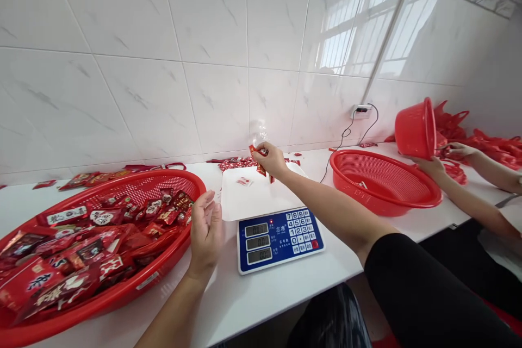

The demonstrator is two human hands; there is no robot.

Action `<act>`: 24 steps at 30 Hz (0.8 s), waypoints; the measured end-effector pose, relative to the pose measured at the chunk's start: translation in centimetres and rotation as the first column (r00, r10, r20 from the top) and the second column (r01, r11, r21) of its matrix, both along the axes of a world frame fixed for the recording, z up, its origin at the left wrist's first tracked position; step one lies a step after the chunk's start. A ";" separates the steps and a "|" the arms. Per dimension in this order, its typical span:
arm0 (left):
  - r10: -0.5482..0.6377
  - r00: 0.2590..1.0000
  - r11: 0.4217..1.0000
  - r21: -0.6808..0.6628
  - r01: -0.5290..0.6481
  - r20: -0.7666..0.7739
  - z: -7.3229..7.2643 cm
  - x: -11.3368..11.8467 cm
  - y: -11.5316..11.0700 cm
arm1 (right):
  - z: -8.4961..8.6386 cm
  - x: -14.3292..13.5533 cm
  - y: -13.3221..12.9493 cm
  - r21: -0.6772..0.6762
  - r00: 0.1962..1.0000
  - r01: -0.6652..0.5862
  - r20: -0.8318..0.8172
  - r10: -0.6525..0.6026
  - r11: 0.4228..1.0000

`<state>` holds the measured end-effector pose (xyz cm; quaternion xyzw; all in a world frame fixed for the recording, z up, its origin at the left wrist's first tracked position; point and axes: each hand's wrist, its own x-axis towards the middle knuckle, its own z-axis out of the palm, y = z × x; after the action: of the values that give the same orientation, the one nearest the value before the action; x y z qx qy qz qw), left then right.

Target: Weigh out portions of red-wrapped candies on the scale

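Observation:
My right hand [269,160] is closed on small red packets [260,168] above the back part of the scale's white tray [253,204]. A small white and red packet [244,181] lies on that tray. The scale's blue panel [281,242] with keys and displays faces me. Beside the rim of a large red basket [190,176], my left hand [206,228] is raised with its fingers apart and nothing in it. Many red wrapped packets [98,244] fill the basket.
A red basket [385,179] stands right of the scale. Further right, a person's hands [432,166] hold a red basin [414,129] near red plastic bags [493,147]. Flat red packets [236,163] lie along the wall. A cable [346,131] hangs from a socket [361,112].

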<state>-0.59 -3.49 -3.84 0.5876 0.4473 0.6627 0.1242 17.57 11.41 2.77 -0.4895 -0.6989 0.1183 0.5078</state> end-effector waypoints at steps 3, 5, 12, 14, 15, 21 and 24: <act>-0.012 1.000 1.000 -0.002 0.012 0.013 0.2 0.1 0.1 | 1.3 3.9 0.4 0.035 0.994 0.082 -0.075 -0.079 0.996; -0.023 1.000 1.000 0.002 0.023 0.019 0.3 0.2 0.1 | 2.0 7.6 0.4 0.051 0.984 0.149 -0.104 -0.143 0.988; -0.015 1.000 0.999 0.046 0.016 -0.008 0.6 0.8 0.1 | 1.3 22.9 -2.8 -0.002 0.933 0.358 -0.035 -0.358 0.934; -0.013 1.000 0.999 0.052 0.014 -0.011 0.6 0.9 0.0 | 0.1 26.1 -4.1 -0.038 0.921 0.388 0.044 -0.387 0.921; -0.014 1.000 0.999 0.053 0.014 -0.012 0.6 0.9 0.0 | -0.5 27.3 -4.6 -0.056 0.913 0.404 0.093 -0.398 0.913; -0.050 0.999 0.999 0.014 0.050 0.005 0.0 0.7 -0.3 | -1.8 27.4 -4.2 -0.149 0.847 0.420 0.419 -0.328 0.895; -0.043 0.999 0.999 -0.002 0.043 0.003 -0.2 0.6 -0.3 | -1.3 22.7 -2.9 -0.118 0.791 0.387 0.553 -0.263 0.914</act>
<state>0.05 -3.82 -4.03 0.5961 0.4350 0.6603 0.1396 40.26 8.54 1.52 -0.6706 -0.6973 -0.0314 0.2510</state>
